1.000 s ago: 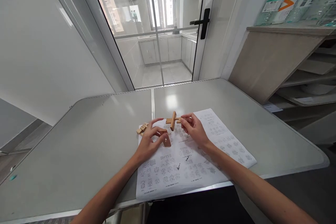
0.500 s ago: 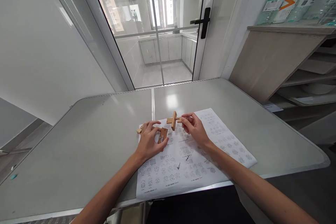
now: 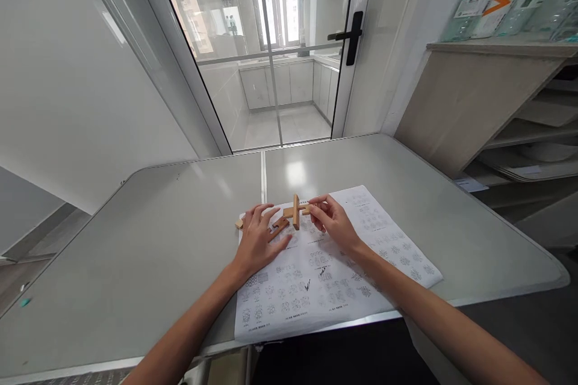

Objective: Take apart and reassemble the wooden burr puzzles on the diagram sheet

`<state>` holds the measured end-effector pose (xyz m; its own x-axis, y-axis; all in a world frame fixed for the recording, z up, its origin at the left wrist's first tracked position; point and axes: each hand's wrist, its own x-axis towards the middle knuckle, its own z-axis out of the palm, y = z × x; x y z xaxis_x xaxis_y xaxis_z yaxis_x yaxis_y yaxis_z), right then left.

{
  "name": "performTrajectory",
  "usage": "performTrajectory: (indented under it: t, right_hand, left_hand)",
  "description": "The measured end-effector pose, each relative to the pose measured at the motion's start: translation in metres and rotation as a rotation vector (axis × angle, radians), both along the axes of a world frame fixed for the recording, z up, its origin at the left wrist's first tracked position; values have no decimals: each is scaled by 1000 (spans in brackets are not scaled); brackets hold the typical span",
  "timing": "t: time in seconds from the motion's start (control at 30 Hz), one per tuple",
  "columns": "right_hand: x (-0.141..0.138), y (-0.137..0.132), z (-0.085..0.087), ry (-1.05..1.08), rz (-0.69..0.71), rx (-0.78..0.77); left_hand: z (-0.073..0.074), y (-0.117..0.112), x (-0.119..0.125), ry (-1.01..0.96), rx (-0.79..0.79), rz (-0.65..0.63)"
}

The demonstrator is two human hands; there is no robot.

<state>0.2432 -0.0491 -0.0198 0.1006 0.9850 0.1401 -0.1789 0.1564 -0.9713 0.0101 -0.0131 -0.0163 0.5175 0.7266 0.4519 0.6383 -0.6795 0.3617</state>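
Observation:
My right hand (image 3: 332,219) pinches the right end of two wooden puzzle pieces fitted crosswise. The upright bar (image 3: 295,212) of this cross stands across the lengthwise piece, above the printed sheet (image 3: 289,298). To its left, my left hand (image 3: 259,240) rests low over the sheet with thumb and fingers apart. A notched wooden puzzle piece (image 3: 279,227) lies tilted beside those fingers, its left end hidden by them. Another wooden block (image 3: 239,224) shows partly behind the left fingers, at the sheet's left edge.
The sheet, with rows of small diagrams and two handwritten ticks, lies on a grey table (image 3: 180,264). Beyond the table stands a glass door (image 3: 289,96) with a black handle (image 3: 354,38). A shelf unit (image 3: 478,102) with plastic bottles (image 3: 510,9) is at right.
My left hand has let go of the notched piece, which was upright and now lies lower. The wooden cross has shifted slightly left in my right hand, towards that piece.

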Motion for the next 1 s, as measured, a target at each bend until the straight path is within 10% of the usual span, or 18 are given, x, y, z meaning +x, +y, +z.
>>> performTrajectory:
  t: [0.33, 1.0]
  right_hand:
    - [-3, -6, 1, -46, 308, 66]
    - [-1, -5, 7, -26, 205, 62]
  left_hand:
    - [6, -7, 2, -209, -212, -260]
    - [8, -8, 3, -265, -180, -263]
